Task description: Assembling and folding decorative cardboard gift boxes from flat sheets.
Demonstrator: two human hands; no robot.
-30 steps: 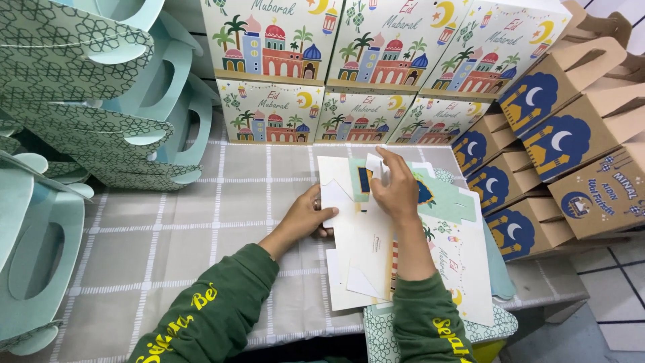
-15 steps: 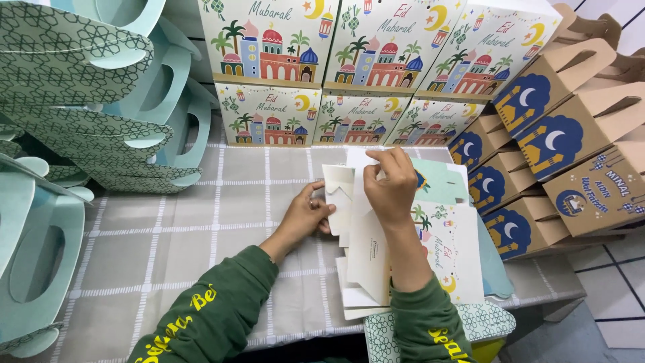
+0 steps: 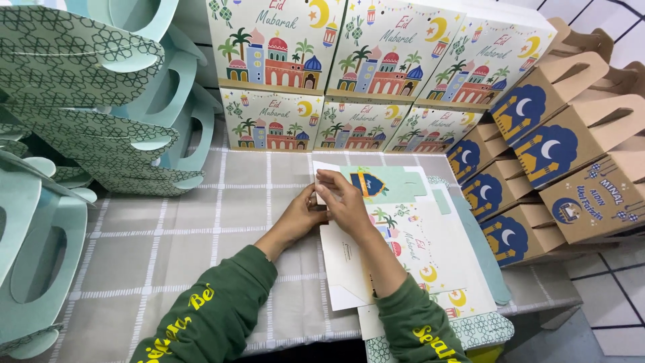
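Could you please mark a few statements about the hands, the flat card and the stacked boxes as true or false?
1. Both hands, left hand and right hand, touch the flat card. True.
2. The card lies on a bare wooden table. False: it lies on a grey checked cloth.
3. Brown handled boxes stand at the right. True.
4. The boxes at the back are plain white. False: they carry colourful building prints.
5. The sleeves are red. False: green.

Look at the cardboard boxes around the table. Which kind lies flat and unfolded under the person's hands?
The white box blank with painted buildings and palms: both hands press its top edge. The matching assembled boxes behind stand stacked.
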